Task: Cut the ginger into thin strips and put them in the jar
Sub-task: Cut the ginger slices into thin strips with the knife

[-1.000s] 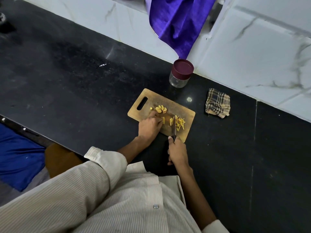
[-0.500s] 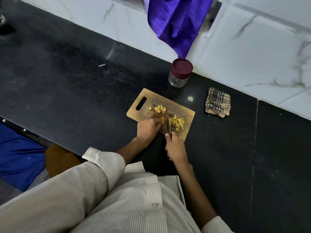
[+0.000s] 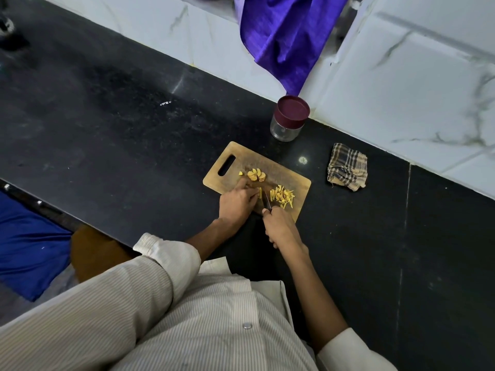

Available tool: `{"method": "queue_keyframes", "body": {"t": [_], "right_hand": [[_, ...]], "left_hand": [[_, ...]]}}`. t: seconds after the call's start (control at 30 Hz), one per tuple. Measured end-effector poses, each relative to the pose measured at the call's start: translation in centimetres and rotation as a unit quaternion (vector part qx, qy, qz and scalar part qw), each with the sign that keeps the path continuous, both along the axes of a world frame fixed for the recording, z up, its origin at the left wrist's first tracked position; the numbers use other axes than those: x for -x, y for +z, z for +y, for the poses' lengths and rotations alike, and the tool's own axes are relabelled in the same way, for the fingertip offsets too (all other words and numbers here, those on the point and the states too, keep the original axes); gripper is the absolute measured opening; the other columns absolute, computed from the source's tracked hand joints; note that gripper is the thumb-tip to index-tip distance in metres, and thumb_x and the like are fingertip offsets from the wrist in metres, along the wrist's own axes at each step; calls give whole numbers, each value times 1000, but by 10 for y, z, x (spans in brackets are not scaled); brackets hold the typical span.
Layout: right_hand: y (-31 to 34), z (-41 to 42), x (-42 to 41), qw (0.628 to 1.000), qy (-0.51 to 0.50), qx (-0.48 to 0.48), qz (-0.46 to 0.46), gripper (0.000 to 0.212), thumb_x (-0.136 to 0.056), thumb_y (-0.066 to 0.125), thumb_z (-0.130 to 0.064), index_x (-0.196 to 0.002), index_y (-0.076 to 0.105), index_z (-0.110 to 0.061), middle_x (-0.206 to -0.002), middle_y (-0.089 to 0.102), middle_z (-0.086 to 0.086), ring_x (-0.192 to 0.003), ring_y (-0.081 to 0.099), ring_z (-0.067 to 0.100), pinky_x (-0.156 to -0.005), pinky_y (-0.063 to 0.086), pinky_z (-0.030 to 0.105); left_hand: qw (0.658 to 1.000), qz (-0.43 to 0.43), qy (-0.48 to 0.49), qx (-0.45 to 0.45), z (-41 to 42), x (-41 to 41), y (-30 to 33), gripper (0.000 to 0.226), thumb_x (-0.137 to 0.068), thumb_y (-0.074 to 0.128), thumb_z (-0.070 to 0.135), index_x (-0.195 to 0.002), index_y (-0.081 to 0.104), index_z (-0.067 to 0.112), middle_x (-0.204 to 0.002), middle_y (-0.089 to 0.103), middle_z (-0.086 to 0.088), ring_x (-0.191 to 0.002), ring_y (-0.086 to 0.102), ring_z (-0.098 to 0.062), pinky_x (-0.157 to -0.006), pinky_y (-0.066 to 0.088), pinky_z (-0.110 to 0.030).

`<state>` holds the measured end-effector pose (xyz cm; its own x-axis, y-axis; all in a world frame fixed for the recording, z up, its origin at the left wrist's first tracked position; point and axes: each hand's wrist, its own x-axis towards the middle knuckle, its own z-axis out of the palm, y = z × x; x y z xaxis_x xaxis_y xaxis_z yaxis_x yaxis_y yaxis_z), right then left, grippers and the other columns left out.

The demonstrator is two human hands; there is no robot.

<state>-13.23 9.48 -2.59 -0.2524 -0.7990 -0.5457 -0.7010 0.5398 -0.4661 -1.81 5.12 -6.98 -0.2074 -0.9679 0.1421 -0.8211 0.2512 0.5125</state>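
We see a wooden cutting board point(image 3: 292, 180) lying at an angle on the black stone counter point(image 3: 120, 135), w/ a slot handle at its far-left corner. The left hand point(image 3: 237, 202) rests on the board's near-left part, fingers curled down and pinning a small yellow ginger piece point(image 3: 259, 193) at their tips. Just right of that piece stands the knife point(image 3: 267, 202), blade pointing away from us, its handle gripped in the right hand point(image 3: 281, 227), which wraps round it at the board's near edge (the handle itself is hidden inside the fist).

Right of the blade lies a loose heap of cut ginger strips point(image 3: 282, 196), thin and yellow, on the board's right half. Farther back, approx. mid-board, sits a small cluster of ginger slices point(image 3: 256, 174), not yet cut into strips, w/ one tiny bit just left of it.

The jar point(image 3: 289, 119) stands upright on the counter beyond the board, near the wall; clear glass, maroon lid on. We can't make out anything inside it.

A folded checked cloth point(image 3: 347, 167) lies on the counter right of the board, apart from it. A purple fabric point(image 3: 284, 36) hangs down over the white marble-look wall tiles point(image 3: 401, 76) behind the jar. Both forearms come out of rolled striped shirt sleeves point(image 3: 166, 253).
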Motion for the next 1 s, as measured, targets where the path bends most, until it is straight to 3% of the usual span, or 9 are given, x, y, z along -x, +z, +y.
{"method": "queue_keyframes", "body": {"t": [0.23, 0.4, 0.57, 0.8, 1.0], "right_hand": [[7, -1, -1, 1000, 2, -8, 3, 33, -105, 40, -35, -111, 58, -8, -107, 67, 17, -92, 67, 32, -81, 58, 48], [9, 1, -1, 1000, -1, -4, 1, 24, -105, 41, -34, -99, 53, -14, -106, 65, 17, -76, 63, 24, -72, 57, 42], [14, 1, -2, 1000, 0, -7, 1, 29, -105, 40, -35, -108, 57, -11, -109, 64, 17, -80, 63, 25, -73, 56, 43], [17, 2, -5, 1000, 13, -7, 10, 28, -105, 40, -34, -106, 57, -11, -106, 66, 16, -93, 67, 31, -81, 58, 48], [24, -3, -7, 999, 29, -35, 29, 34, -105, 39, -29, -113, 60, -3, -107, 65, 17, -98, 66, 32, -86, 56, 46]], "left_hand": [[1000, -1, -1, -7, 0, 0, 1, 27, -97, 50, 32, -102, 72, 19, -109, 63, -2, -83, 63, -19, -59, 41, -29], [1000, -4, 1, -18, 0, 0, 3, 27, -97, 50, 32, -106, 72, 19, -114, 63, -1, -84, 64, -21, -61, 45, -32], [1000, 0, -6, -17, 0, -1, 3, 26, -97, 52, 30, -105, 72, 17, -117, 60, -2, -83, 64, -23, -60, 46, -33], [1000, 6, -8, -13, 1, -1, 3, 25, -96, 52, 30, -102, 73, 16, -119, 58, -2, -80, 64, -22, -60, 51, -35], [1000, -2, -10, -11, 0, -1, 2, 24, -96, 53, 29, -100, 73, 17, -121, 57, -2, -80, 63, -21, -55, 36, -26]]}}
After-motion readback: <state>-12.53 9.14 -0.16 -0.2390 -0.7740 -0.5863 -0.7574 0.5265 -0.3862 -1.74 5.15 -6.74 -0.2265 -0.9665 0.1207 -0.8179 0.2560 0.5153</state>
